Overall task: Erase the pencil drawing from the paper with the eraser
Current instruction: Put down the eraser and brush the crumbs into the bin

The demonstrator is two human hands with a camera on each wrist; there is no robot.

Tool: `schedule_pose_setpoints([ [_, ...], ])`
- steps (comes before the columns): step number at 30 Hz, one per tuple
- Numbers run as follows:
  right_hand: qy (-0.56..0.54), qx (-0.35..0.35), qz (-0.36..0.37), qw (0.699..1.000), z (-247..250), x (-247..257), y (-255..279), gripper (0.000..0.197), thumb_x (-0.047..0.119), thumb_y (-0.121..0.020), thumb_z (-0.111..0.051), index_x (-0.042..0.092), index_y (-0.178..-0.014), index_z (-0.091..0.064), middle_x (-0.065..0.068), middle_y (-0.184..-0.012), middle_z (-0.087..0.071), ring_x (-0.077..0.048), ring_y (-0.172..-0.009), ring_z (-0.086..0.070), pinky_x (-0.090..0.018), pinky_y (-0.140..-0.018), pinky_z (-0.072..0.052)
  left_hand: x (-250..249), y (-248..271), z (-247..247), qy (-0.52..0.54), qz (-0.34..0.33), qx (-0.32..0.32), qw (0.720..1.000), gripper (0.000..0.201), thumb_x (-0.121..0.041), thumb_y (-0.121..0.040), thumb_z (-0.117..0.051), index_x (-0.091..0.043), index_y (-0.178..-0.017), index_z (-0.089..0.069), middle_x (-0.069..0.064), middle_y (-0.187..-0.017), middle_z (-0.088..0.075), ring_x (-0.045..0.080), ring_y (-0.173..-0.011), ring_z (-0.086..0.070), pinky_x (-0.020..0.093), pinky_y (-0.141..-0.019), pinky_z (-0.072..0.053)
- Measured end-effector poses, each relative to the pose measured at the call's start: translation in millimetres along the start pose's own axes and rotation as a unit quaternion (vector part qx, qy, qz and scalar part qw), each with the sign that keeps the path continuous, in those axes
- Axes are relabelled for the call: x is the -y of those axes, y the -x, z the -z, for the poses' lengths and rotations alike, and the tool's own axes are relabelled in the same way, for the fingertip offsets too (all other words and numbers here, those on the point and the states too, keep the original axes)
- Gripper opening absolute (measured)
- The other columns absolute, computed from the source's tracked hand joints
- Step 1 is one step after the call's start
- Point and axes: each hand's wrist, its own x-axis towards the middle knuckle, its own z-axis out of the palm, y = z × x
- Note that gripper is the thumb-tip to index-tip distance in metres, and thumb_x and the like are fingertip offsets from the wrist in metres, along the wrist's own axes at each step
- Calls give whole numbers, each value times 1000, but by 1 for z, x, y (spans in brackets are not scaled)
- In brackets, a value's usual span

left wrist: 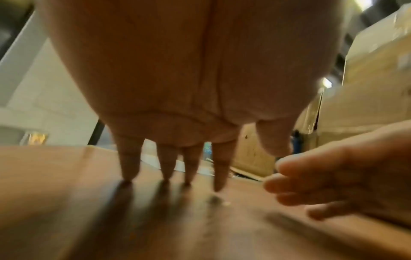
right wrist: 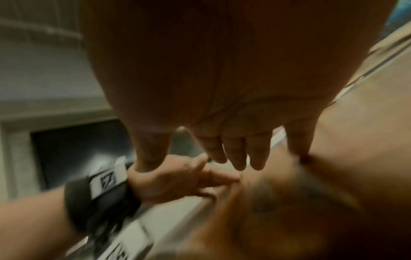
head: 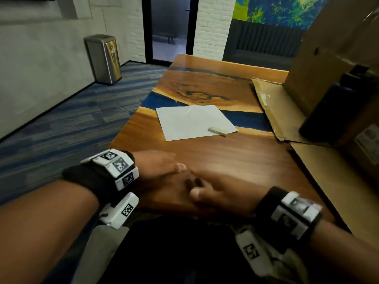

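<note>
A white sheet of paper (head: 192,121) lies flat on the wooden table (head: 235,158), a faint crease down its middle; no pencil marks show from here. A pale oblong eraser (head: 217,131) rests on the paper's near right corner. My left hand (head: 164,167) and right hand (head: 213,187) sit close together on the near part of the table, well short of the paper, fingers straight and holding nothing. In the left wrist view the left fingertips (left wrist: 129,176) touch the wood, with the right hand (left wrist: 333,177) beside them. The right wrist view is blurred; its fingers (right wrist: 235,154) hang straight.
Flattened cardboard (head: 272,107) and a tall cardboard box (head: 328,54) crowd the table's right side, with a dark bottle (head: 332,107) in front. A steel bin (head: 103,58) stands on the carpet at the left. The table's left edge drops to the floor.
</note>
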Motion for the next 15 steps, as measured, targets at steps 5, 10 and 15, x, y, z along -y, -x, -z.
schedule_pose_setpoints([
  [5,164,-19,-229,959,36,-50,-14,79,77,-85,-39,26,-145,-39,-2,-152,-37,-27,-134,-43,-42,-110,-35,15,0,6,34,-6,-116,993,56,-56,-101,-40,-24,-145,-52,0,-153,-46,21,-141,-40,34,-116,-26],
  [10,166,88,-66,980,15,-12,-15,68,76,-88,-35,31,-139,-42,3,-143,-41,-23,-131,-41,-51,-108,-37,9,-14,-5,-37,69,-79,994,63,-58,-103,-31,-27,-157,-27,1,-168,-10,25,-154,-7,51,-122,-8],
  [15,195,13,-162,967,22,-20,-37,85,77,-87,-35,27,-153,-22,-2,-163,-14,-34,-147,-21,-53,-116,-25,18,22,-4,128,-113,-170,971,38,-49,-101,-43,-34,-127,-66,-17,-130,-62,-2,-113,-56,21,-96,-42],
])
